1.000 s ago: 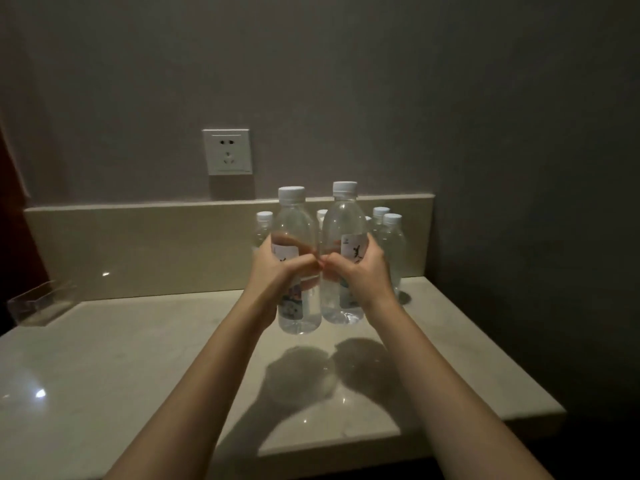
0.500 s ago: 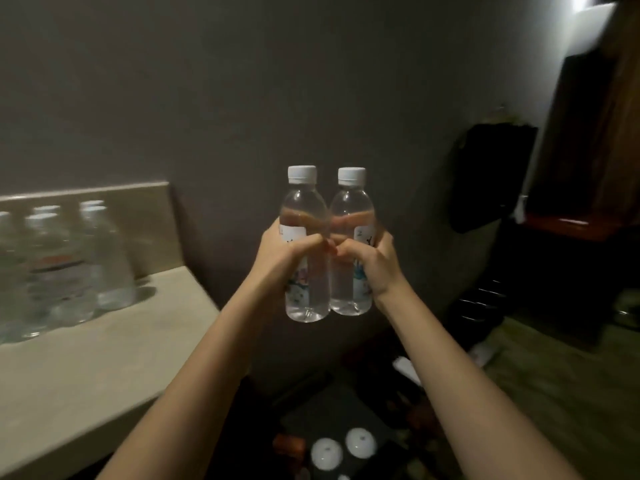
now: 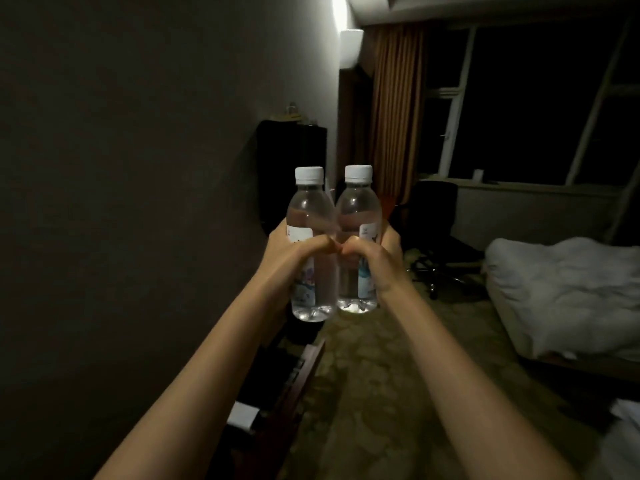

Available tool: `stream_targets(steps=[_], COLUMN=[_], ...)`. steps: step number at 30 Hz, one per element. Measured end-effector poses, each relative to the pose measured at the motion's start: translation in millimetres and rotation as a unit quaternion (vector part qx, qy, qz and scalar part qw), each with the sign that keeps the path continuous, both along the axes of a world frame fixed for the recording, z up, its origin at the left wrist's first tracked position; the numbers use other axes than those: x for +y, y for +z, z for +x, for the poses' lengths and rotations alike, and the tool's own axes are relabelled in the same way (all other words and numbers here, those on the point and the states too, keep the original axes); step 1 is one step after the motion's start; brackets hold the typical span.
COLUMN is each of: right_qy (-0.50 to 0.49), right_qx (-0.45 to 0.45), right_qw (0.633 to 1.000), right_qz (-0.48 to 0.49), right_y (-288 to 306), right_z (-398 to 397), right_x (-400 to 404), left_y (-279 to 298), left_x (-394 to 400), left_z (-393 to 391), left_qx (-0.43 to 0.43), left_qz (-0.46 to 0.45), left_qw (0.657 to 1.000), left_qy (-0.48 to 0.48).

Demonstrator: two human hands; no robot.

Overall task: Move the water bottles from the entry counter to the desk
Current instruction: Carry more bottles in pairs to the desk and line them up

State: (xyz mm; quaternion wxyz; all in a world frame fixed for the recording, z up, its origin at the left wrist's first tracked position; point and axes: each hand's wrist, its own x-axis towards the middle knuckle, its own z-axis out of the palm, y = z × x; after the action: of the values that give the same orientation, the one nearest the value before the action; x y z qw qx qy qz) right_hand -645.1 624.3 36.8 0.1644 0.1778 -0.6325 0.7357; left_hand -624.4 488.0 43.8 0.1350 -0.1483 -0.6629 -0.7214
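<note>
Head view: I have 2 water bottles up in the air, 1 per hand. My left hand (image 3: 294,254) is wrapped tight around the left bottle (image 3: 310,244); my right hand (image 3: 372,261) is wrapped around the right bottle (image 3: 358,237). Both bottles are upright, caps on, sides touching, thumbs meeting at the front. They hang over patterned carpet (image 3: 374,375), well clear of any surface.

I can't pick out the desk for certain; the office chair (image 3: 434,216) near the window (image 3: 519,109) suggests it's that way. The bed (image 3: 561,292) is on my right, and a dark cabinet (image 3: 292,157) stands by the wall on my left.

Risks as I see them:
- Room is dim, so I could clip the low furniture edge (image 3: 304,368) at lower left while walking.
- Bottles pressed together may slip against each other if either grip loosens.
- Desk location unconfirmed, so I could set them down in the wrong place.
</note>
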Motion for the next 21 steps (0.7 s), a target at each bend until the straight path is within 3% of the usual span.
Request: stream_targets(steps=[12,21], right_qy=[-0.140,-0.153], right_qx=[0.008,0.001], right_qw=[0.990,0.988], right_qz=[-0.005,0.008], right_y=[25,10], right_z=[-180,-324], right_x=[190,340], left_y=[21,6], left_x=[193,341], left_z=[-227,-366], left_qx=[0.043,0.022], left_qz=[-0.029,-0.009], left_qw=[0.992,0.989], left_qy=[-0.115,-0.146])
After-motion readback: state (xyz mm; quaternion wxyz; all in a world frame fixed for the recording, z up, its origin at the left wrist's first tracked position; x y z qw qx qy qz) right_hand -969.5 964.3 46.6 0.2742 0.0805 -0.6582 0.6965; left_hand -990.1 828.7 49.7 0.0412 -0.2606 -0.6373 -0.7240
